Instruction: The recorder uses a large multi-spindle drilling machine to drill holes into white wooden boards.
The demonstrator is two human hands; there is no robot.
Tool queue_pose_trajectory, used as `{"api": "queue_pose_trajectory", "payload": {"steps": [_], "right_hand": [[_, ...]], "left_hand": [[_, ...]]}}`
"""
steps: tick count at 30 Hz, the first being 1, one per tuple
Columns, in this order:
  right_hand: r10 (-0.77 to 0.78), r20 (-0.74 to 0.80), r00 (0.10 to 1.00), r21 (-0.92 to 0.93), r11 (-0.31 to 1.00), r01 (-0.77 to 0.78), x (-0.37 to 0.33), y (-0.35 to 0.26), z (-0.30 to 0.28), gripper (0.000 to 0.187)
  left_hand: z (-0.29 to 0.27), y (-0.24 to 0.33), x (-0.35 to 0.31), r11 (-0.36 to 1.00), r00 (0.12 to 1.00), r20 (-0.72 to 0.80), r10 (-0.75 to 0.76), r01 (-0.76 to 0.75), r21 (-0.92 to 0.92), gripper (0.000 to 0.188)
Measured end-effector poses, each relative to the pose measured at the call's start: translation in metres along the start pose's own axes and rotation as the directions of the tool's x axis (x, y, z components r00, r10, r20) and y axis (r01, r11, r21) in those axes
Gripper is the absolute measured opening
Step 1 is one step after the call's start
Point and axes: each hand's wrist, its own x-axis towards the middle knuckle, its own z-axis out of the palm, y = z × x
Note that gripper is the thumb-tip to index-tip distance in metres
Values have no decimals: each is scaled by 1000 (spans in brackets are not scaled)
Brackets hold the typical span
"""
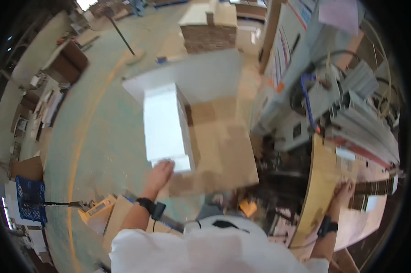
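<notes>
My left hand [160, 174] reaches forward and rests flat on the near end of a tall stack of white cardboard sheets [162, 123], which stands on a brown cardboard-covered pallet [223, 150]. My right hand [344, 192] is out to the right, fingers laid on brown cardboard sheets [324, 182] lying on a machine's curved table. Both wrists wear dark bands. Whether either hand grips a sheet is not clear because of blur.
A grey machine [324, 100] with cables and metal slats stands at right. A second white stack [196, 77] and a brown one [210, 32] lie beyond. A blue crate [30, 200] and a yellow pallet jack [96, 209] are at left on the green floor.
</notes>
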Motion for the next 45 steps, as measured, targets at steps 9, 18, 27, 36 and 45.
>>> {"api": "queue_pose_trajectory", "payload": {"steps": [9, 18, 27, 36, 45], "right_hand": [[-76, 10, 997, -49, 996, 77, 7, 34, -19, 21], [-97, 259, 961, 15, 995, 96, -26, -52, -55, 17], [-383, -287, 878, -379, 887, 263, 41, -194, -235, 30], [176, -122, 977, -470, 857, -213, 69, -124, -247, 62], [109, -184, 977, -312, 936, -163, 65, -89, -217, 49]], "left_hand": [[24, 27, 36, 924, 896, 275, 348, -377, 59, 38], [34, 20, 57, 888, 856, 412, 312, -417, 194, 20], [-3, 79, 60, 956, 938, 281, 202, -251, 150, 52], [6, 251, 88, 875, 915, -44, 400, -396, -279, 37], [-22, 413, 150, 611, 796, -248, 552, -588, -530, 30]]}}
